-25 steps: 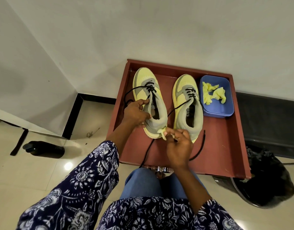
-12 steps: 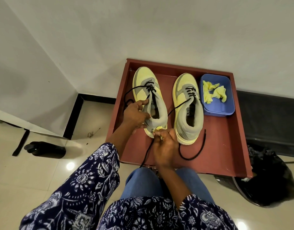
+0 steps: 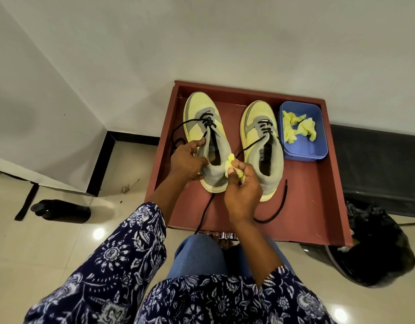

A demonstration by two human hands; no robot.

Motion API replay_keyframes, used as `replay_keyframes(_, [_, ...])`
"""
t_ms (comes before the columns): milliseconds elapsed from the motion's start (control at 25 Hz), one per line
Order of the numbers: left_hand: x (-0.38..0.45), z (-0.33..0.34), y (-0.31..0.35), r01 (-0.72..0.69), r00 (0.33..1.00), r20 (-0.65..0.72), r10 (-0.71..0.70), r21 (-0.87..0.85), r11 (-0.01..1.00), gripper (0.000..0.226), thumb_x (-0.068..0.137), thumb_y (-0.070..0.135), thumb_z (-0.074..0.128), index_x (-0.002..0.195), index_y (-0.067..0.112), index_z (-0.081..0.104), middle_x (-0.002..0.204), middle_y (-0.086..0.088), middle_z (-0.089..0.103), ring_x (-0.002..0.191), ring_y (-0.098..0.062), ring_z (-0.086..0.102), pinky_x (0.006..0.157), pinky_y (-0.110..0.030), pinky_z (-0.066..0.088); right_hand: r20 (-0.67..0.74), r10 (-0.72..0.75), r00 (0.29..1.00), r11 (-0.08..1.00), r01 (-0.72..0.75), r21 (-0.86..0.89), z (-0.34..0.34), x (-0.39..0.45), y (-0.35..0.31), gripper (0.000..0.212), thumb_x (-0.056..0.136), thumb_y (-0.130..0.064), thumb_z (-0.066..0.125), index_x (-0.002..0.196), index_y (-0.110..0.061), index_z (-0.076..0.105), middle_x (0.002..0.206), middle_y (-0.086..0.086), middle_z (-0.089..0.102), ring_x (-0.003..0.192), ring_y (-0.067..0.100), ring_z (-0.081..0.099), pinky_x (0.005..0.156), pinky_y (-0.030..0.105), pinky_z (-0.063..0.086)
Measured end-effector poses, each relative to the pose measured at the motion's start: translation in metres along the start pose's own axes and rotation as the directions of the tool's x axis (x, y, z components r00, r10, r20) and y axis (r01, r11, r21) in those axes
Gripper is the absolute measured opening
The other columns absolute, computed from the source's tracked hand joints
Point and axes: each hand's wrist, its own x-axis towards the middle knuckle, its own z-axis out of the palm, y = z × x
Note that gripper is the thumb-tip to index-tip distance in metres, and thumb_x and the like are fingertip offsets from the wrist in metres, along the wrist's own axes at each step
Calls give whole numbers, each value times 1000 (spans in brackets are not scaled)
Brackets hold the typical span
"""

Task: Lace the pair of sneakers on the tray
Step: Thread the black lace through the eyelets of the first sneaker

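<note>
tray (image 3: 323,206) 12 o'clock, both sneakers on it | left sneaker (image 3: 206,127), right sneaker (image 3: 260,136): only toe eyelets laced, most remains | left hand (image 3: 186,160) grips left collar | right hand (image 3: 242,190) pinches yellow wad (image 3: 230,160)

Left hand (image 3: 186,160) covers the left sneaker's (image 3: 207,136) outer heel side. Right hand (image 3: 242,190) hides that sneaker's heel tip and most of the yellow wad (image 3: 231,160) it pinches. Lace (image 3: 203,218) end runs off the tray (image 3: 318,206) edge behind the knee. Tongue label on right sneaker (image 3: 260,141) too small to read. Bin (image 3: 377,253) contents too dark to make out.
</note>
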Motion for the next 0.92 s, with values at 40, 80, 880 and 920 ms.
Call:
replay_keyframes(40, [-1,0,0,-9,1000,-9,9,3,1000,58,74,-2,63,122,31,57,115,-6,58,95,-28,62,65,-47,59,0,-15,1000,999,15,-31,3,-2,2,17,86,-2,58,100,-8,64,99,-5,62,95,9,58,81,11,45])
replay_keyframes(80, [-2,1,1,-19,1000,-19,19,6,1000,57,75,-2,62,123,30,57,113,-5,59,90,-27,63,65,-47,59,-13,-12,1000,998,12,-56,5,-4,4,18,86,-1,57,102,-6,64,100,-2,63,95,10,58,82,16,45])
replay_keyframes(880, [-13,-19,-6,-127,992,36,121,266,956,62,76,10,63,132,31,48,110,-4,67,94,-21,63,87,-45,54,142,374,916,919,-346,-188,18,-12,31,30,87,-2,50,112,-7,66,106,10,70,97,28,64,84,31,51])
replay_keyframes(920, [-12,-20,-5,-129,992,28,126,286,949,62,75,8,62,132,29,48,108,-3,67,90,-19,63,87,-43,54,155,360,920,926,-333,-178,18,-6,30,30,86,-1,50,111,-8,66,106,9,70,98,28,64,87,34,52])
